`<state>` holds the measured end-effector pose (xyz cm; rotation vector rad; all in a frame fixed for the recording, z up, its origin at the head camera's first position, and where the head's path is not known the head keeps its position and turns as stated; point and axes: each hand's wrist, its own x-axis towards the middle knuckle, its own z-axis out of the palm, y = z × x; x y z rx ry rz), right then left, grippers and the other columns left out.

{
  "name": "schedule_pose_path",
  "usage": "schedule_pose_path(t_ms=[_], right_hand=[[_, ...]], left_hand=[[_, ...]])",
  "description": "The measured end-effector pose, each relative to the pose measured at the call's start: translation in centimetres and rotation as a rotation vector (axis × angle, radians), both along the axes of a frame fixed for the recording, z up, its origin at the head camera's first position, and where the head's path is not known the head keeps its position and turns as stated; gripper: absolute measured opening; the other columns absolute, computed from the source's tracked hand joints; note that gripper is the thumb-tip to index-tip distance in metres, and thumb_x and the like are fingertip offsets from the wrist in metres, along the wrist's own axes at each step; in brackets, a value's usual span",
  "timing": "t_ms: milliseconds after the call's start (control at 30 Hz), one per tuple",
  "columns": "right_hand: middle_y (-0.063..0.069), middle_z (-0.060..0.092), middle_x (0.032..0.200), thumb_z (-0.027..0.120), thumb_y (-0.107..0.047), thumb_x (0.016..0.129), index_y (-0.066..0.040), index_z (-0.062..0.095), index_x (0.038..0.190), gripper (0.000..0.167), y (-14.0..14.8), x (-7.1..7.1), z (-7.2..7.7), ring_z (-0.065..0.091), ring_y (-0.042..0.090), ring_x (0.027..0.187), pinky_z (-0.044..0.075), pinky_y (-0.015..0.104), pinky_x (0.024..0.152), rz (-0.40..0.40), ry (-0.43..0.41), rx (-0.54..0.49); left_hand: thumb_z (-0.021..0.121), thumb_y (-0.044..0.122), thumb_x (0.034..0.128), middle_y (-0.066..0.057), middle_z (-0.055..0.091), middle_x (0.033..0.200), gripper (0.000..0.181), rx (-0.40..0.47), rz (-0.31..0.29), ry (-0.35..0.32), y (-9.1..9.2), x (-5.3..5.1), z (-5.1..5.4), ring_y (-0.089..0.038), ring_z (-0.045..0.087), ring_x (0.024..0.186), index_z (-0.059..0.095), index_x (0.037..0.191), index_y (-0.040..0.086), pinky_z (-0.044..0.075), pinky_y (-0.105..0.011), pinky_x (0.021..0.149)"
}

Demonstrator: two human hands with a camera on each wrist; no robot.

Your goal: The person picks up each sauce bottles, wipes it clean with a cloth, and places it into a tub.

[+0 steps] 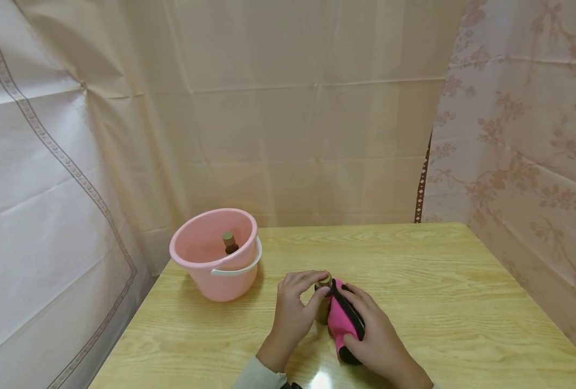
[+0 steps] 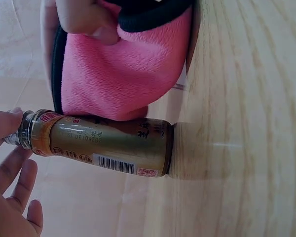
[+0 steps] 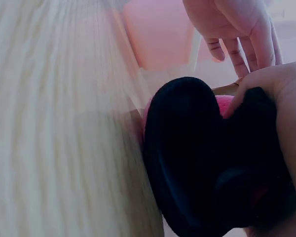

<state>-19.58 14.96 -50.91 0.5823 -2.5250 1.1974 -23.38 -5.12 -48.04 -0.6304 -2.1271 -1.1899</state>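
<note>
A small glass bottle (image 2: pixel 106 140) with a gold label and a barcode stands upright on the table. My left hand (image 1: pixel 293 309) pinches it at the cap and neck with thumb and index finger, the other fingers loosely spread. My right hand (image 1: pixel 376 337) grips a pink plush cloth (image 1: pixel 341 319) with black edging. The folded cloth touches the bottle's side in the left wrist view. In the right wrist view the dark part of the cloth (image 3: pixel 187 148) fills the middle and hides most of the bottle.
A pink bucket (image 1: pixel 224 286) with a white handle (image 1: pixel 236 272) stands at the table's left. Inside it shows the gold cap of another bottle (image 1: pixel 229 239). The wood-grain table (image 1: pixel 438 281) ends at cloth curtains (image 1: pixel 292 135) behind and at both sides.
</note>
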Motion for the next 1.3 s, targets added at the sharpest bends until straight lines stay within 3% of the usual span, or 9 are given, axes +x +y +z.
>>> schedule_pose_path(t_ms=[267, 367, 500, 667, 733, 800, 933, 1133, 1300], right_hand=[[0.005, 0.038, 0.161, 0.076, 0.006, 0.071, -0.031, 0.057, 0.148, 0.087, 0.3, 0.0, 0.1, 0.05, 0.027, 0.135, 0.054, 0.027, 0.089, -0.037, 0.173, -0.05], [0.005, 0.045, 0.157, 0.073, 0.01, 0.071, -0.029, 0.06, 0.146, 0.085, 0.3, 0.0, 0.3, 0.053, 0.023, 0.129, 0.053, 0.02, 0.079, -0.035, 0.2, -0.109], [0.004, 0.053, 0.155, 0.069, 0.014, 0.076, -0.026, 0.06, 0.146, 0.082, 0.2, -0.1, 0.5, 0.06, 0.022, 0.131, 0.052, 0.016, 0.075, -0.022, 0.216, -0.132], [0.001, 0.048, 0.16, 0.066, 0.01, 0.084, -0.031, 0.054, 0.151, 0.079, 0.2, -0.1, 0.4, 0.052, 0.025, 0.142, 0.039, 0.008, 0.102, -0.044, 0.184, -0.042], [-0.003, 0.045, 0.162, 0.064, 0.007, 0.087, -0.034, 0.051, 0.153, 0.078, 0.2, 0.0, 0.4, 0.049, 0.024, 0.144, 0.035, 0.014, 0.11, -0.059, 0.169, 0.016], [-0.005, 0.044, 0.162, 0.063, 0.004, 0.089, -0.036, 0.049, 0.153, 0.077, 0.3, 0.0, 0.3, 0.048, 0.024, 0.145, 0.04, 0.026, 0.113, -0.073, 0.167, 0.072], [-0.007, 0.049, 0.158, 0.07, -0.005, 0.087, -0.035, 0.054, 0.15, 0.072, 0.3, 0.1, 0.2, 0.055, 0.022, 0.137, 0.054, 0.047, 0.1, -0.104, 0.21, 0.159], [0.003, 0.051, 0.157, 0.09, -0.038, 0.08, -0.035, 0.057, 0.149, 0.077, 0.2, 0.0, -0.4, 0.06, 0.033, 0.13, 0.055, 0.054, 0.095, -0.126, 0.204, 0.258], [0.007, 0.045, 0.161, 0.093, -0.04, 0.075, -0.038, 0.052, 0.152, 0.087, 0.2, -0.1, -0.5, 0.056, 0.04, 0.133, 0.054, 0.059, 0.096, -0.129, 0.17, 0.29]], left_hand=[[0.077, 0.029, 0.094, 0.012, 0.073, 0.121, 0.027, -0.01, -0.002, -0.003, 0.0, 0.0, 0.1, -0.012, 0.061, 0.112, 0.077, 0.121, 0.028, 0.036, -0.04, 0.089], [0.077, 0.028, 0.094, 0.012, 0.073, 0.121, 0.028, -0.011, -0.007, -0.006, 0.0, 0.0, 0.1, -0.012, 0.061, 0.112, 0.077, 0.122, 0.028, 0.036, -0.039, 0.089], [0.076, 0.028, 0.0944, 0.012, 0.073, 0.122, 0.028, -0.01, -0.007, -0.018, -0.1, 0.0, 0.1, -0.012, 0.061, 0.112, 0.076, 0.123, 0.028, 0.035, -0.039, 0.089], [0.076, 0.027, 0.0943, 0.011, 0.073, 0.122, 0.028, -0.005, -0.011, -0.021, -0.1, 0.1, 0.1, -0.012, 0.061, 0.112, 0.077, 0.123, 0.027, 0.035, -0.039, 0.09], [0.077, 0.026, 0.0941, 0.011, 0.073, 0.122, 0.028, -0.002, -0.013, -0.018, 0.0, 0.0, 0.1, -0.013, 0.061, 0.112, 0.077, 0.122, 0.026, 0.036, -0.04, 0.09], [0.077, 0.026, 0.0939, 0.011, 0.073, 0.121, 0.027, -0.001, -0.013, -0.013, 0.0, 0.0, 0.1, -0.013, 0.061, 0.112, 0.077, 0.121, 0.026, 0.036, -0.04, 0.09], [0.077, 0.027, 0.094, 0.011, 0.074, 0.121, 0.026, 0.0, -0.011, -0.005, 0.0, 0.0, 0.1, -0.013, 0.061, 0.112, 0.077, 0.12, 0.026, 0.035, -0.039, 0.089], [0.076, 0.027, 0.0946, 0.011, 0.073, 0.121, 0.027, -0.007, -0.01, -0.006, 0.0, 0.0, 0.0, -0.012, 0.061, 0.111, 0.077, 0.121, 0.027, 0.036, -0.04, 0.089], [0.076, 0.027, 0.0947, 0.011, 0.073, 0.122, 0.027, -0.011, -0.011, -0.003, 0.0, -0.1, 0.0, -0.012, 0.061, 0.111, 0.077, 0.122, 0.027, 0.036, -0.041, 0.09]])
